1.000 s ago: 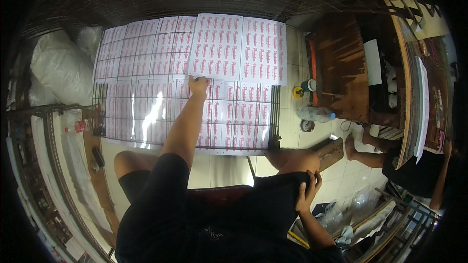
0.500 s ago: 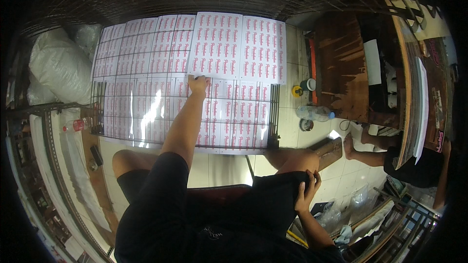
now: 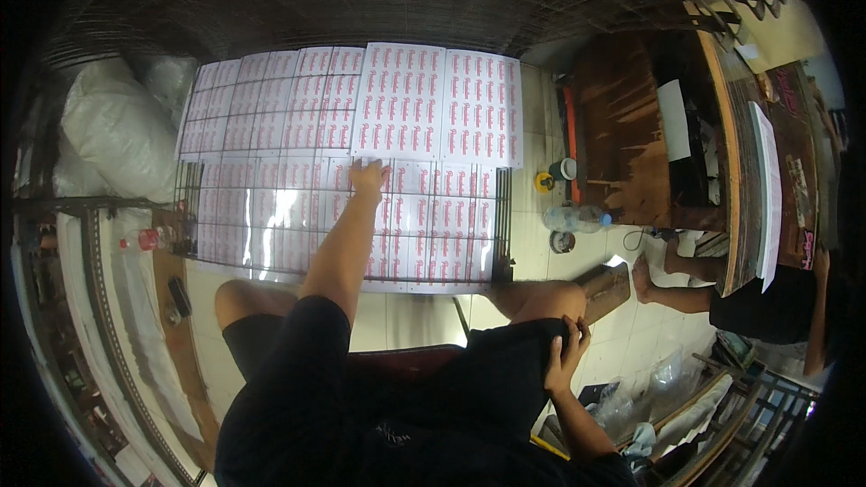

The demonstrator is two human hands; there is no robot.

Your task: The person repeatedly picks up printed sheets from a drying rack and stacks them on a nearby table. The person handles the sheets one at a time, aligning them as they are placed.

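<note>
My left hand [image 3: 368, 177] reaches forward over a wire rack [image 3: 502, 216] covered with white sheets printed in rows of red lettering. Its fingers are bent at the lower edge of an upper printed sheet [image 3: 402, 99]; whatever they pinch is hidden. Another printed sheet [image 3: 483, 108] lies just to the right, on top of the wires. Nearer me and at the left, rack wires cross over more of the printed sheets [image 3: 271, 216]. My right hand [image 3: 566, 352] rests on my right knee, fingers spread and holding nothing.
Dark stacked wire shelves [image 3: 298, 0] rise at the far side. Plastic sacks [image 3: 117, 126] stand at left, near a red-capped bottle [image 3: 140, 239]. Right of the rack are a clear bottle [image 3: 577, 218], yellow tape [image 3: 544, 182] and a wooden table [image 3: 622, 126]. Another person's legs [image 3: 677, 284] show beyond.
The whole view has tilted slightly, so the rack and sheets sit lower in the picture. My left hand stays at the same sheet edge; my right hand remains on the knee.
</note>
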